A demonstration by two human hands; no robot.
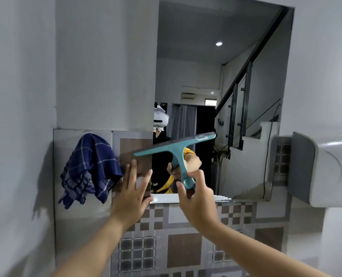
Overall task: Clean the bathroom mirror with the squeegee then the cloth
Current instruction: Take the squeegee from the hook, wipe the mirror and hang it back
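Observation:
A tall mirror hangs on the wall ahead. My right hand grips the handle of a teal squeegee, whose blade is tilted, right end higher, in front of the mirror's lower left part. My left hand is spread flat with fingers apart, at the mirror's lower left corner, holding nothing. A blue checked cloth hangs on the tiled wall, just left of my left hand. I cannot tell whether the blade touches the glass.
A white wall-mounted dispenser juts out at the right of the mirror. Patterned brown and grey tiles cover the wall below. The mirror reflects a person, a staircase and a ceiling light.

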